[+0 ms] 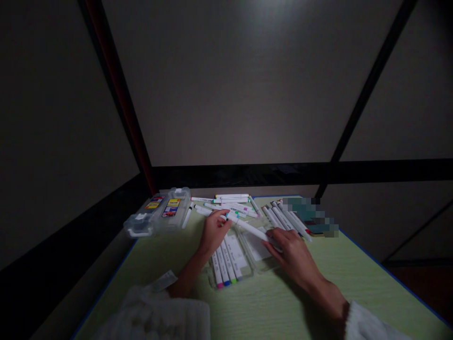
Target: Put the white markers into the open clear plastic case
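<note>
My right hand (292,248) is closed around the lower end of a white marker (249,228), which slants up to the left. At the marker's teal-banded end, the thumb and fingers of my left hand (214,231) are pinched together on it. Another white marker (201,210) passes behind my left fingers; I cannot tell whether they touch it. Below the hands lies an open clear plastic case (250,265). Its left half holds several white markers (222,265) with pink, blue and green ends. A white paper (256,245) shows in its right half, partly hidden by my right hand.
Loose markers (231,196) lie in a pile at the back of the green table (283,302). More markers (279,218) rest in a row at the right, beside a blurred dark green item (307,215). An open translucent case (177,222) with labels is at the back left.
</note>
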Motion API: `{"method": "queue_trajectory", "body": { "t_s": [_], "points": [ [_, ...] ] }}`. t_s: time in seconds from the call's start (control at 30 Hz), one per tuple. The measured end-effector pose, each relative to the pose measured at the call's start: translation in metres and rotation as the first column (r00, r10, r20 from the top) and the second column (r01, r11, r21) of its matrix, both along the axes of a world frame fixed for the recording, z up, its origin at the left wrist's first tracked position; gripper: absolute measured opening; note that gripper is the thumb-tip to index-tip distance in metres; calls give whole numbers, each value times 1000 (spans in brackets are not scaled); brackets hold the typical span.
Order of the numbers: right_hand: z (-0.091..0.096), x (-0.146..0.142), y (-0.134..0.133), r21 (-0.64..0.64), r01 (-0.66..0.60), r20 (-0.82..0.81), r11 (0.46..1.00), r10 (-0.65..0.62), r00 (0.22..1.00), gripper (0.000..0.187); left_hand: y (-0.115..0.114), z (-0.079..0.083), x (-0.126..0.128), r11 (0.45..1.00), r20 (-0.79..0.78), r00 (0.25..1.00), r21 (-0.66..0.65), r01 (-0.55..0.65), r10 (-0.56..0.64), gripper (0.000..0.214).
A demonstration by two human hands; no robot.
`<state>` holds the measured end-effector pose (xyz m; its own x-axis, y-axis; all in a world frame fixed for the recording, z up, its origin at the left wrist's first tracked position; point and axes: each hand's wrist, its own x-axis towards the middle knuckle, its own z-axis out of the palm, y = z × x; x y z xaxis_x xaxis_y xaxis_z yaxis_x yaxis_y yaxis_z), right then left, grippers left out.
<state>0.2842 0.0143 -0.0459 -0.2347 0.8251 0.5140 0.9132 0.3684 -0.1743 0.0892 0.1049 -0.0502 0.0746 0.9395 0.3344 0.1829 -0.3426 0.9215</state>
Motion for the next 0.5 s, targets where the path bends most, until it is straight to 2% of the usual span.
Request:
{"method": "queue_trajectory", "body": {
  "t_s": [0.1,0.27,0.5],
  "points": [
    [2,5,2,15,18,12,1000,-18,1000,20,-3,2,1,999,-16,999,36,35,-34,28],
    [3,10,3,94,40,21,995,-42,999,25,-4,3,1,999,-39,998,11,49,-48,27],
    [2,10,4,56,53,83,997,-58,995,33,-2,4,0,999,-27,999,10,38,-38,32]
  ]
}}
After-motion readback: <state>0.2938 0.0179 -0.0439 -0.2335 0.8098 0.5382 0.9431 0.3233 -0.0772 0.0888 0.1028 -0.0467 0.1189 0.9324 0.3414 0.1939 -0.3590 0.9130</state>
